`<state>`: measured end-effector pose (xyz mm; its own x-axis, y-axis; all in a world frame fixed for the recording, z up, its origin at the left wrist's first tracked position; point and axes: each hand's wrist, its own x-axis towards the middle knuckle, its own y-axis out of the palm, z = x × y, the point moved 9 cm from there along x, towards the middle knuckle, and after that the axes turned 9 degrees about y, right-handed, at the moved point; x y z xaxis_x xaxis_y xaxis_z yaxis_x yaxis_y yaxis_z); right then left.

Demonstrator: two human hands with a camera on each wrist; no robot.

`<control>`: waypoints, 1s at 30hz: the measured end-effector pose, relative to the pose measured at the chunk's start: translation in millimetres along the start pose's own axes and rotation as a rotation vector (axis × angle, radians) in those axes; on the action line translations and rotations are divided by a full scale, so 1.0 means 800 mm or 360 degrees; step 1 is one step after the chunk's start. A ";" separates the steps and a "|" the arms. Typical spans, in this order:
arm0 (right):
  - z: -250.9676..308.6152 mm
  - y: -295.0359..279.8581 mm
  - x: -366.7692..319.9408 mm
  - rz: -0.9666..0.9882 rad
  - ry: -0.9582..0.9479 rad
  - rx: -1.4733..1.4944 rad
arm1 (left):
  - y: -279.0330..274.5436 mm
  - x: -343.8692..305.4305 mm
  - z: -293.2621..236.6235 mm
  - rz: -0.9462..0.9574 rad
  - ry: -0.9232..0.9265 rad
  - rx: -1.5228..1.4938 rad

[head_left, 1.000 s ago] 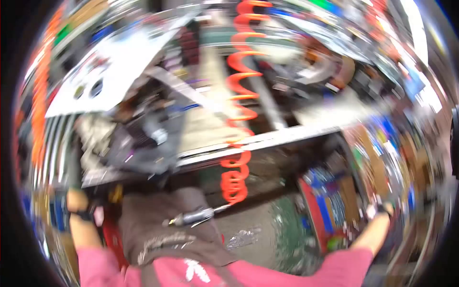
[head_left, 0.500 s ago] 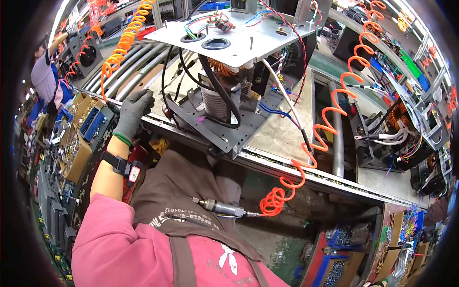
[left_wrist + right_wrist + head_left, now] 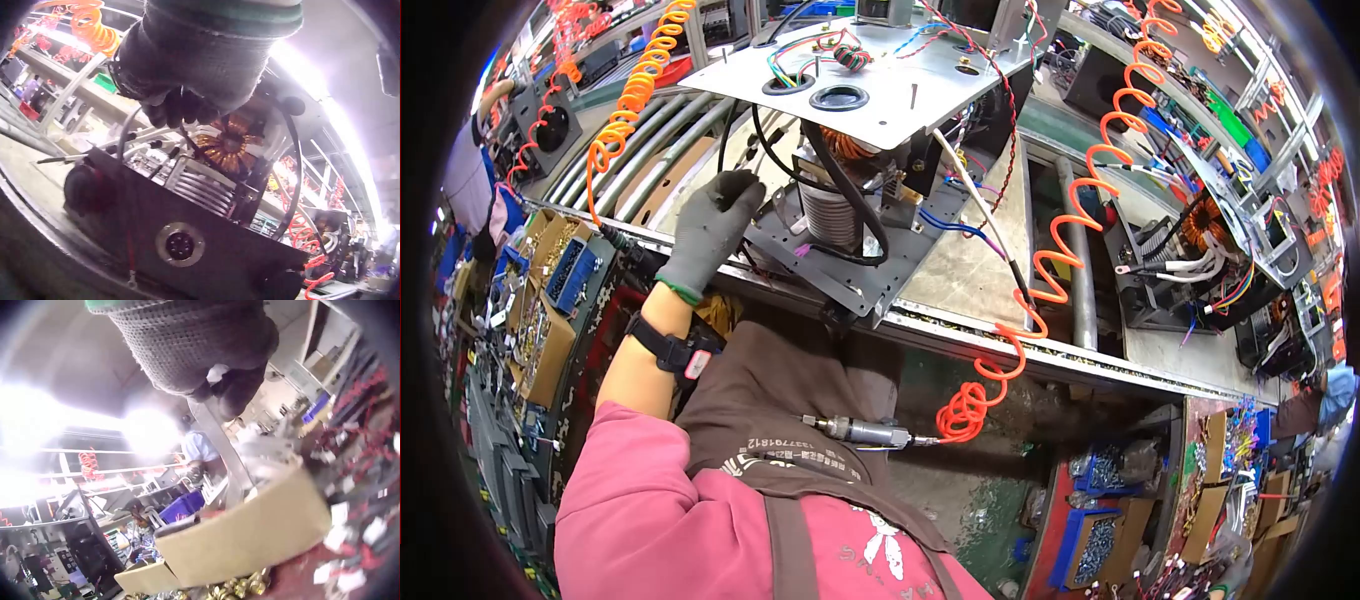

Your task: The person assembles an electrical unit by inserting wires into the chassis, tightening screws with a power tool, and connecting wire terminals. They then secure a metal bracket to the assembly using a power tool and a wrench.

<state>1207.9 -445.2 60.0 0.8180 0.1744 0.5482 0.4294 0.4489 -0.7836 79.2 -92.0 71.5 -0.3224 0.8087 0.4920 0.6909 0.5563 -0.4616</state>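
Note:
My gloved left hand (image 3: 710, 235) is at the left side of a dark metal unit (image 3: 855, 275), its fingers curled round a black cable (image 3: 724, 150) that hangs below the raised plate (image 3: 840, 95). The left wrist view shows the same hand (image 3: 194, 56) above the unit's dark panel (image 3: 219, 250), beside a copper coil (image 3: 231, 144). My right hand (image 3: 200, 344), also gloved, pinches a flat grey strip (image 3: 219, 440) above a cardboard box (image 3: 250, 531). In the head view that hand (image 3: 1235, 570) is small at the lower right.
An air screwdriver (image 3: 860, 432) lies across the lap on a coiled orange hose (image 3: 965, 410). Another open unit (image 3: 1200, 240) stands to the right. Parts boxes (image 3: 550, 345) line the left, and a blue bin (image 3: 1080, 545) stands at lower right. Other people are at both sides.
My left hand has moved right from the bench edge to the cable. The head view has shifted slightly, showing more of the parts boxes and my right hand at the lower right.

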 end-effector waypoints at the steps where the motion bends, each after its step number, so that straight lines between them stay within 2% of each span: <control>1: 0.000 -0.002 0.003 0.0007 -0.0009 0.0007 | 0.012 0.003 0.004 0.0041 -0.0069 -0.0057; 3: -0.009 -0.005 0.006 0.0016 -0.0024 0.0037 | 0.030 0.011 0.042 0.0041 -0.0201 0.0042; 5: -0.018 -0.009 0.008 0.0014 -0.0030 0.0078 | 0.043 0.013 0.048 0.0065 -0.0158 0.0051; 8: -0.027 -0.005 0.006 0.0047 -0.0038 0.0160 | 0.063 0.018 0.060 0.0024 -0.0206 -0.0719; 12: -0.030 0.013 0.020 0.0097 -0.0105 0.0465 | 0.060 0.025 0.042 0.0032 -0.0169 -0.0627; 13: -0.022 0.015 0.044 0.0091 -0.0108 0.0469 | 0.060 0.024 0.032 0.0062 -0.0070 -0.0593; 15: -0.025 0.029 0.074 0.0344 0.0633 0.2606 | 0.052 0.013 0.008 0.0089 0.0020 -0.0551; 16: 0.008 0.010 0.070 0.0458 0.0616 0.3034 | 0.042 0.004 -0.020 0.0128 0.0139 -0.0001; 17: 0.047 -0.023 0.052 0.0463 0.0613 0.3033 | 0.036 -0.002 -0.037 0.0166 0.0256 0.0547; 19: 0.212 -0.095 -0.029 0.2044 -0.0112 0.3512 | 0.043 -0.013 -0.044 0.0208 0.0350 0.0661; 20: 0.266 -0.119 -0.089 0.1905 -0.0150 0.3211 | 0.058 -0.027 -0.063 0.0313 0.0413 0.0488; 21: 0.322 -0.142 -0.158 0.1995 -0.0270 0.2970 | 0.075 -0.037 -0.080 0.0420 0.0477 0.0314; 22: 0.377 -0.164 -0.228 0.2067 -0.0408 0.2726 | 0.095 -0.042 -0.079 0.0562 0.0333 0.0115; 25: 0.469 -0.166 -0.399 0.1542 -0.0106 0.2341 | 0.151 -0.049 -0.091 0.0691 0.0353 -0.0025; 27: 0.559 -0.183 -0.525 0.2206 -0.0160 0.2296 | 0.193 -0.061 -0.072 0.0820 -0.0068 -0.0818; 28: 0.563 -0.150 -0.559 0.2279 -0.0017 0.2202 | 0.192 -0.060 -0.075 0.0875 -0.0033 -0.0690; 29: 0.594 -0.177 -0.596 0.2280 0.0042 0.2304 | 0.187 -0.061 -0.074 0.0897 -0.0006 -0.0700; 30: 0.608 -0.159 -0.622 0.2354 0.0089 0.2379 | 0.171 -0.061 -0.068 0.0806 0.0010 -0.0824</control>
<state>559.8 -163.0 29.2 0.1999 0.9691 -0.1447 -0.9349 0.2328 0.2679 224.7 -65.7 24.9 0.1210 0.9411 0.3156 0.9729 -0.0494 -0.2258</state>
